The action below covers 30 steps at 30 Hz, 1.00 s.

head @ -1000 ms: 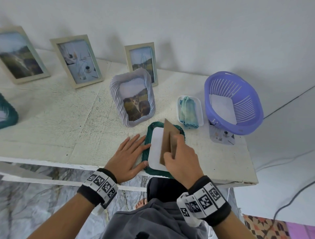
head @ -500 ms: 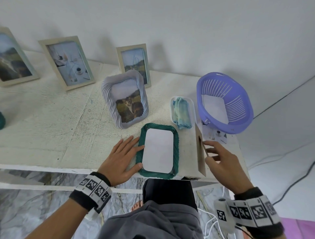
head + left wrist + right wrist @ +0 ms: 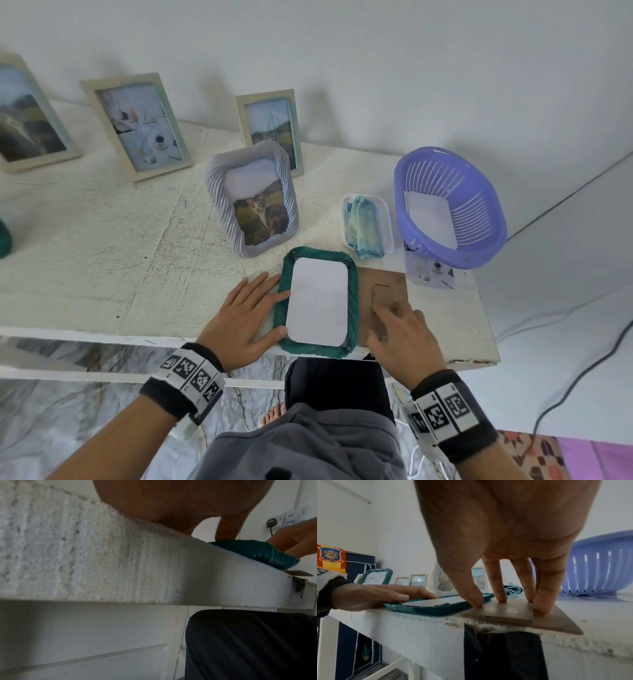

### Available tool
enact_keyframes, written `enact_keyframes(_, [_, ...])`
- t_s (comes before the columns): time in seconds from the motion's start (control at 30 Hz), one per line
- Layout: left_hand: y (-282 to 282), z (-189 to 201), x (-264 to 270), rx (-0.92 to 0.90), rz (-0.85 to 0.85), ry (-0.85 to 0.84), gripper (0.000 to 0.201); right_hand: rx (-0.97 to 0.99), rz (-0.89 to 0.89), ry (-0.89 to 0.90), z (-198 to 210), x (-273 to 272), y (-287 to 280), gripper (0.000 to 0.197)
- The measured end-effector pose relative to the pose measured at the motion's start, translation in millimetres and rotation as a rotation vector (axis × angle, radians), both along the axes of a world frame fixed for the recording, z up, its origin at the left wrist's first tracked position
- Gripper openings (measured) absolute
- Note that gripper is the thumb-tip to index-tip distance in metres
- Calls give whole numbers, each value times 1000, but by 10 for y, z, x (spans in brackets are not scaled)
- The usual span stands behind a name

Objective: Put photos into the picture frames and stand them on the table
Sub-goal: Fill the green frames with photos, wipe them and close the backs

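A green rope-edged picture frame (image 3: 352, 301) lies flat at the table's front edge, a white sheet (image 3: 317, 301) filling its opening. My left hand (image 3: 270, 305) rests flat on the table, fingers and thumb touching the frame's left rim. In the left wrist view only the thumb (image 3: 228, 527) and the frame's corner (image 3: 257, 553) show. A brown backing board (image 3: 390, 277) lies flat just right of the frame. My right hand (image 3: 387, 318) presses it down with straight fingertips (image 3: 542, 609). The near edge of the board (image 3: 556, 623) overhangs the table.
A purple basket (image 3: 479, 257) with a white sheet inside stands at the right, a loose photo (image 3: 430, 274) under it. A clear tub with a blue-green cloth (image 3: 366, 222) sits beside it. A lilac frame (image 3: 219, 192) and three cream frames (image 3: 137, 123) stand behind.
My right hand carried the brown board from upright over the green frame to the right and laid it flat on the table. My left hand stayed on the frame's left rim.
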<state>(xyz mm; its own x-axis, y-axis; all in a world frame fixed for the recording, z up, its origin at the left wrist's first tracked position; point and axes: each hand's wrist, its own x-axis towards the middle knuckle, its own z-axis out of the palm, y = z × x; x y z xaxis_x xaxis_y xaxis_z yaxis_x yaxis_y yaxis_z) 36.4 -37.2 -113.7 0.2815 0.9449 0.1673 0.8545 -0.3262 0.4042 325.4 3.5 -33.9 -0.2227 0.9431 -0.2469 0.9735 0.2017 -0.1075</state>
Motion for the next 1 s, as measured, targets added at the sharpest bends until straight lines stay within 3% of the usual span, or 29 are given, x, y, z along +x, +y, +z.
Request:
enact_keyframes(0.27, [14, -2, 17, -7, 8, 5, 66, 2, 14, 70, -8, -7, 4, 42])
enact_keyframes(0.37, [-1, 4, 10, -8, 12, 4, 66, 85, 19, 74, 2, -34, -4, 39])
enact_keyframes(0.5, [2, 6, 19, -18, 12, 18, 66, 181, 164, 233, -19, -216, -50, 40])
enact_keyframes(0.7, [-1, 8, 14, -30, 13, 23, 67, 133, 361, 191, -117, -473, -78, 51])
enact_keyframes(1.0, [-1, 12, 22, -20, 13, 19, 67, 196, 439, 179, -164, -510, -69, 43])
